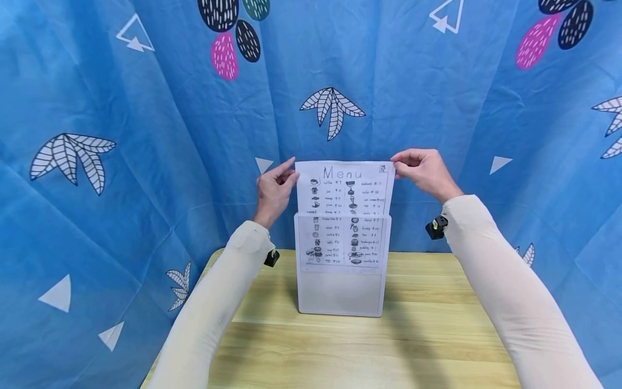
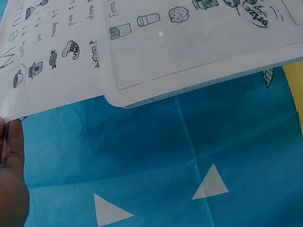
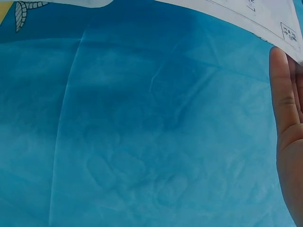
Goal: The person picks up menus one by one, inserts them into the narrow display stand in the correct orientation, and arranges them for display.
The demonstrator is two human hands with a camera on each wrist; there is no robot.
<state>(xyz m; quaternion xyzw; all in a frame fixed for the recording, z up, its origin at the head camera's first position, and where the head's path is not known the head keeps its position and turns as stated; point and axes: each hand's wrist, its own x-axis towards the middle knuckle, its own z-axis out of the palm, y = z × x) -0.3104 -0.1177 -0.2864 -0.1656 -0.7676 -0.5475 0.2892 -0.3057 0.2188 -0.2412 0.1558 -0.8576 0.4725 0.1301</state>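
Observation:
A paper menu sheet with small drawings and prices is partly inside a clear, white-edged sign holder that stands upright on the table. Its upper part sticks out above the holder's top edge. The left hand pinches the sheet's upper left corner between thumb and fingers. At the upper right corner, the right hand pinches the paper the same way. In the left wrist view, the sheet runs in behind the holder's clear front. The right wrist view has the paper corner at the fingertips.
The holder stands on a light wood-grain table. A blue patterned curtain hangs behind the table and along its left side. Small black wrist cameras sit on both sleeves, the right one hanging in front of the curtain.

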